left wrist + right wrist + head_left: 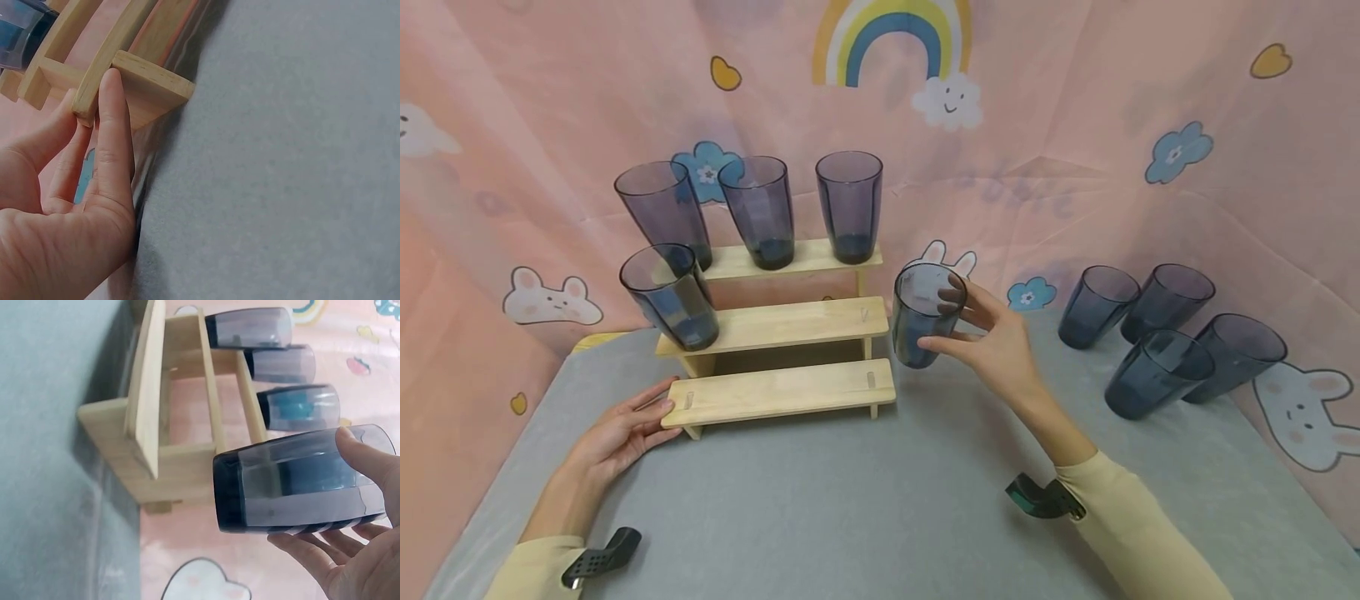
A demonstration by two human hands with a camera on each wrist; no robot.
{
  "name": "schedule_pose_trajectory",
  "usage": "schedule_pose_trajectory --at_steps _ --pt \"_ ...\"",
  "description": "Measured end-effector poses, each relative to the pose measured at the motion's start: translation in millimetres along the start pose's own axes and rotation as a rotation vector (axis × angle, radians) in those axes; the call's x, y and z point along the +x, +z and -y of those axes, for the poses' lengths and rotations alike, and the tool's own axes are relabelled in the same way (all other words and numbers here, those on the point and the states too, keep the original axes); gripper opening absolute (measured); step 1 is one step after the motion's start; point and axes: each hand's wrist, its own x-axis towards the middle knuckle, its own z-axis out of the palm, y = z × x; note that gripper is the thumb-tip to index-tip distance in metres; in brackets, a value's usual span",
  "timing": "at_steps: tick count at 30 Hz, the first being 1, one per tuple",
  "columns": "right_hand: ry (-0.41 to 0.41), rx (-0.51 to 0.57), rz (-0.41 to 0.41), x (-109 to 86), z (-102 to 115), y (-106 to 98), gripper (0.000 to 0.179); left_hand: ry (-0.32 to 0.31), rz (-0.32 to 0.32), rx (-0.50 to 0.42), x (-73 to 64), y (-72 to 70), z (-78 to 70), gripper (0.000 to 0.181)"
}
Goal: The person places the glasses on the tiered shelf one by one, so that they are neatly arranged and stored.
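Note:
My right hand (1000, 342) grips a bluish-purple clear drinking glass (917, 333), thumb on one side and fingers round the other. The glass is held upright beside the right end of a three-step wooden rack (782, 392). In the right wrist view its dark thick base (229, 494) points toward the rack. At the rack's left end, my left hand (625, 433) pinches the edge of the lowest step. The left wrist view shows thumb and fingers on either side of that board end (94, 94). Three matching glasses (850, 204) stand along the top step, and one glass (673, 296) stands at the left of the middle step.
Several more such glasses (1157, 375) stand grouped at the right of the grey-covered table (850, 517). A pink cloth (1037, 100) with rainbow, rabbit and flower prints hangs behind the table. Black wrist mounts (1045, 497) sit at both sleeves.

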Motion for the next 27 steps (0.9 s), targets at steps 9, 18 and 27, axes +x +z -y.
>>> schedule_pose_trajectory --at_steps 9,18,27 --pt "-0.040 0.031 0.038 10.1 15.1 22.1 0.080 0.008 -0.015 0.030 0.7 1.3 0.1 0.038" --pt "0.008 0.086 0.094 22.8 24.9 43.8 0.082 0.026 -0.002 0.044 0.8 -0.3 2.4 0.039" --pt "-0.028 0.113 0.117 41.8 31.0 79.2 0.082 0.016 -0.027 0.042 0.4 0.8 1.3 0.039"
